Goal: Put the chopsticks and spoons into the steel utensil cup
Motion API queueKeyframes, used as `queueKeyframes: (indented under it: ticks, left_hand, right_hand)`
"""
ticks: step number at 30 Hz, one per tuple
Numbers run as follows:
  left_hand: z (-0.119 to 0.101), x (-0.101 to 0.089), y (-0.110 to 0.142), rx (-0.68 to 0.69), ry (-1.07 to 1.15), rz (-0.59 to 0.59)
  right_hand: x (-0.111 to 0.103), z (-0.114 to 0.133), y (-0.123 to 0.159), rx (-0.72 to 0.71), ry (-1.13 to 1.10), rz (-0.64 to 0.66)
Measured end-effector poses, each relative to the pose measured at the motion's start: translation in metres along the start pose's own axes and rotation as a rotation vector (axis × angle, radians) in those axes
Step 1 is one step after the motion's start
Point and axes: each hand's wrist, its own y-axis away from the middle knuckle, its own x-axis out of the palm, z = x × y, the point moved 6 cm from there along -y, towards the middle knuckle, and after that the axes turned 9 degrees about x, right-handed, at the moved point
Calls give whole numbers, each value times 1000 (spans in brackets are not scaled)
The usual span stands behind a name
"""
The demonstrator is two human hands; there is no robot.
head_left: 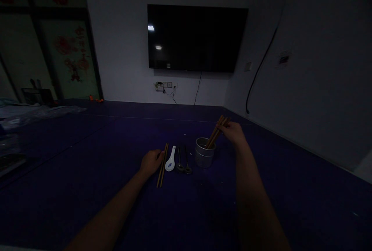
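My right hand is closed around the upper part of a bundle of wooden chopsticks. The bundle leans, its lower ends inside a round metal cup. On the purple surface to the left, my left hand is curled, its fingertips at a pair of chopsticks that lies lengthwise; some of its fingers are hidden. Beside that pair lies a white soup spoon with a blue pattern. Two metal spoons lie between it and the cup, bowls toward me.
The wide purple surface reaches to the wall. A dark television hangs there, above sockets with cables. Clear plastic wrap and a dark flat object lie at the left. Small white specks dot the surface. The room is dim.
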Motion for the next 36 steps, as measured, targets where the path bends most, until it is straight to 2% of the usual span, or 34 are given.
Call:
queueKeyframes:
  ticks: [5, 10, 15, 24, 31, 36]
  left_hand:
    - [-1, 0, 0, 6, 7, 1]
    - [0, 1, 0, 24, 5, -17]
    - [1, 3, 0, 36, -9, -18]
    - [-1, -1, 1, 20, -4, -12]
    - [1, 0, -1, 10, 4, 10]
    - [2, 1, -1, 9, 4, 7]
  right_hand:
    - [-3, 4, -1, -68, 149, -94]
    - [-8, 13, 6, -96, 182, -147]
    - [-6, 14, 6, -99, 201, -129]
    - [0, -1, -4, -43, 117, -41]
    - [-8, 5, 5, 12, 132, -81]
    - [-9, 10, 9, -1, 137, -81]
